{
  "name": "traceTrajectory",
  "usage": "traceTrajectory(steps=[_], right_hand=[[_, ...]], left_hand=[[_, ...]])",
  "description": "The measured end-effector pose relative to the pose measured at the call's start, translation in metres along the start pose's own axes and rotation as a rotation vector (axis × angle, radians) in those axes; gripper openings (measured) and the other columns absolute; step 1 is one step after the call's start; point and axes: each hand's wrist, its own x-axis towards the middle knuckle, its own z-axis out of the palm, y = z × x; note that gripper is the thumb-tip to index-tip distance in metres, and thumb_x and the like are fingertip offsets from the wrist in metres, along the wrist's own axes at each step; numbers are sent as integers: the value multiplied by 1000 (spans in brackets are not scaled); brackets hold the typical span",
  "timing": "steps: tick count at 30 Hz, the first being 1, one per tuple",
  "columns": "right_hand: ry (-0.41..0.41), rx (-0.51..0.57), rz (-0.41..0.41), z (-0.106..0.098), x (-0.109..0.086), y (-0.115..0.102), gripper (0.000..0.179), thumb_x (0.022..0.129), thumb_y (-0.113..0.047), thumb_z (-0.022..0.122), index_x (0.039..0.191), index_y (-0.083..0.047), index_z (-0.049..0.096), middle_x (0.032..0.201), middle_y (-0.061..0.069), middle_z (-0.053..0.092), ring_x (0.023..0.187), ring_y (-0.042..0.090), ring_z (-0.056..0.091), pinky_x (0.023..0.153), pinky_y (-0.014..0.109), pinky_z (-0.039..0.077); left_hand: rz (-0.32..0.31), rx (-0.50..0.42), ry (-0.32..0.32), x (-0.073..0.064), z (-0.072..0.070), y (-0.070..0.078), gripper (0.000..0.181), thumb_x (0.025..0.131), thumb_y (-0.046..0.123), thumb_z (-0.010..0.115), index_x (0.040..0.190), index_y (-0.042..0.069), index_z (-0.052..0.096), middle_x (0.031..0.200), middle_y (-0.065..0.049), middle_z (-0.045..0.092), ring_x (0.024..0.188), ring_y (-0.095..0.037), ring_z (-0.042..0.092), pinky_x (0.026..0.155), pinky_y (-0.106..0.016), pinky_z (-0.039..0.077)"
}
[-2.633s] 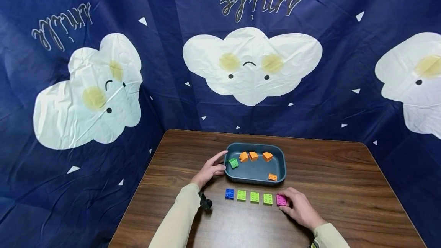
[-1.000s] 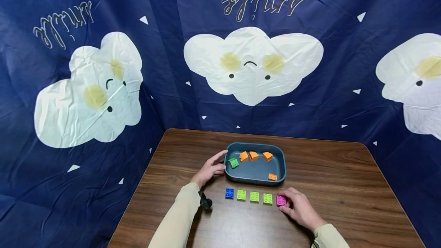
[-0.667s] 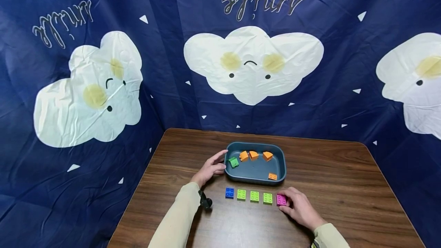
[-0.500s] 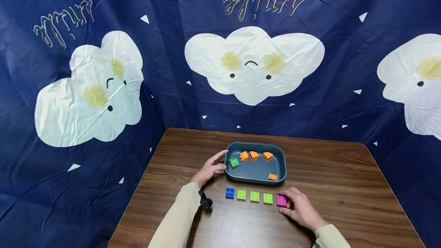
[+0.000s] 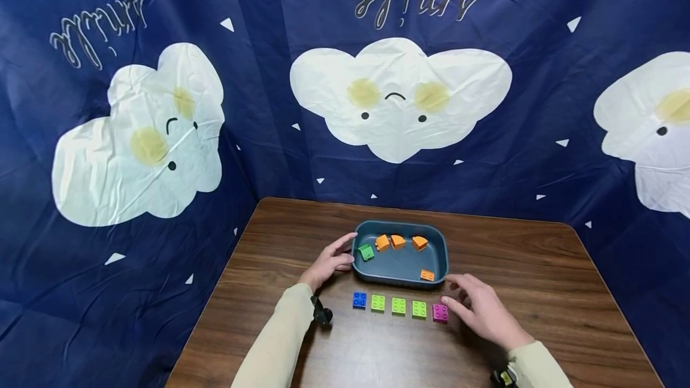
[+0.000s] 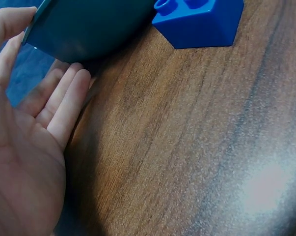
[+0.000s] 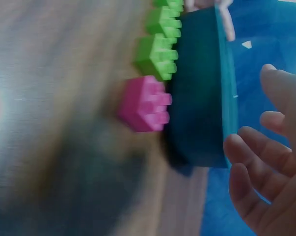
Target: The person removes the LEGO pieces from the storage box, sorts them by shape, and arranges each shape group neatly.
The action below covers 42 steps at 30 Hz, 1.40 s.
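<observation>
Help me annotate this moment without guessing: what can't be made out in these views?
Left wrist view: the top of the blue brick, cut off by the upper edge.
Left wrist view: the inside of the tray, hidden by its outer wall.
Right wrist view: the grain of the table, blurred.
Head view: whether the right hand touches the tray, too small to tell.

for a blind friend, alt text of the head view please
A person's left grip touches a dark teal plastic tray; the right grip hovers by a square magenta plastic brick, in line with three matching lime bricks and a blue brick.
</observation>
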Motion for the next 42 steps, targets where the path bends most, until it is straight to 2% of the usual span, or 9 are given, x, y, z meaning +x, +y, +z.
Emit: traceTrajectory(steps=[4, 6, 12, 16, 19, 25, 31, 37, 42], right_hand=[[1, -19, -48, -11, 18, -5, 35, 95, -15, 79, 128, -8, 70, 106, -3, 69, 84, 3, 65, 70, 31, 60], [-16, -62, -79, -13, 28, -6, 34, 95, -13, 78, 128, -9, 70, 107, -3, 69, 86, 6, 67, 73, 33, 60], [-108, -226, -205, -10, 58, -1, 27, 93, -9, 79, 120, -9, 74, 108, 2, 73, 94, 17, 69, 82, 40, 60], [-193, -280, -242, -5, 76, 0, 28, 90, 0, 80, 116, -11, 77, 109, 3, 73, 100, 22, 71, 85, 43, 60], [-288, -293, -212, -3, 88, -2, 30, 90, 3, 77, 117, -11, 77, 113, 5, 73, 100, 25, 72, 84, 43, 61], [-427, -315, -99, 7, 105, -9, 22, 95, -5, 76, 117, -8, 76, 113, 7, 75, 99, 26, 72, 82, 48, 61], [-506, -379, -12, 15, 119, -16, 22, 92, -6, 79, 113, -13, 79, 111, 5, 78, 100, 27, 73, 82, 57, 57], [-576, -392, 90, 20, 125, -17, 9, 94, -19, 81, 102, -17, 79, 102, 0, 77, 92, 22, 69, 89, 63, 47], [-606, -414, 106, 23, 127, -18, 10, 88, -15, 86, 95, -18, 79, 93, 0, 76, 89, 21, 66, 90, 67, 45]], left_hand=[[4, 3, -11, 0, -1, 1, 67, 101, 7, 61, 164, 18, 40, 163, -22, 42, 138, -39, 54, 99, -46, 58], [2, 3, -11, -1, -1, 2, 68, 101, 7, 62, 164, 19, 40, 162, -21, 43, 137, -39, 55, 99, -46, 58], [-8, 18, 6, -2, 1, 4, 67, 100, 10, 65, 162, 24, 44, 161, -18, 45, 137, -35, 56, 99, -46, 57], [-5, 25, 15, -3, 3, 6, 67, 99, 8, 64, 161, 24, 44, 160, -20, 47, 134, -35, 58, 98, -46, 58], [-2, 31, 17, -5, 3, 7, 67, 100, 7, 64, 162, 24, 44, 160, -20, 47, 132, -35, 59, 97, -46, 58], [-1, 41, 19, -7, 4, 9, 67, 100, 7, 64, 161, 25, 44, 161, -19, 46, 134, -36, 58, 98, -46, 58], [-2, 41, 17, -7, 3, 7, 66, 101, 6, 62, 162, 23, 43, 161, -20, 46, 134, -37, 58, 99, -48, 57], [-15, 28, 23, -7, 2, 5, 66, 101, 6, 63, 161, 24, 44, 160, -20, 46, 134, -37, 58, 99, -47, 57], [-6, 30, 16, -5, 1, 3, 66, 101, 6, 62, 163, 21, 43, 161, -21, 45, 135, -38, 57, 99, -47, 57]])
